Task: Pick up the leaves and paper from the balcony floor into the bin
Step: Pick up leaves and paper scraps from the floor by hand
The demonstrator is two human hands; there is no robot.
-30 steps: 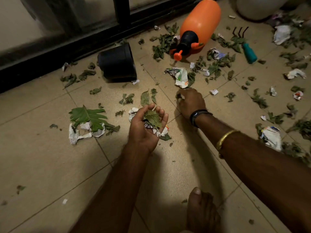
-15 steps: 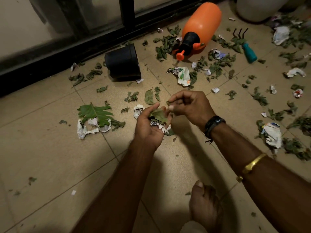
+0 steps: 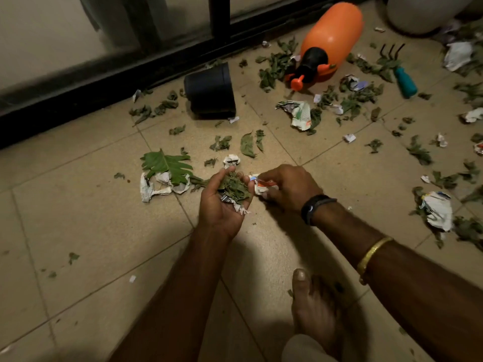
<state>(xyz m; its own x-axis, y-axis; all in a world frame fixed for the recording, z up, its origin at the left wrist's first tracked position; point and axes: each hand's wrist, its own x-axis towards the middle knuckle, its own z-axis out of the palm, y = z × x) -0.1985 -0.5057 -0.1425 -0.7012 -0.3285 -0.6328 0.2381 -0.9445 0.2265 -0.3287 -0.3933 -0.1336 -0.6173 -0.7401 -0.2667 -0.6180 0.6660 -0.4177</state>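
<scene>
My left hand (image 3: 219,205) is palm up at the middle of the floor, its fingers cupped round a small heap of leaves and paper scraps (image 3: 234,188). Right beside it, my right hand (image 3: 288,186) pinches a crumpled white and red paper scrap (image 3: 262,184) low over the tiles. A black bin (image 3: 210,92) lies on its side by the railing, behind both hands. More leaves (image 3: 247,145) and a crumpled newspaper piece (image 3: 298,114) are strewn across the floor.
A big green leaf (image 3: 167,164) lies on torn paper (image 3: 153,188) to the left. An orange sprayer (image 3: 328,45), a teal hand rake (image 3: 403,81) and a white pot (image 3: 423,14) stand at the back right. Crumpled paper (image 3: 439,211) lies at the right. My bare foot (image 3: 316,312) is in front.
My right hand brought a leaf bit to the left palm, then moved down onto the paper scrap next to it. The heap in my left palm has grown.
</scene>
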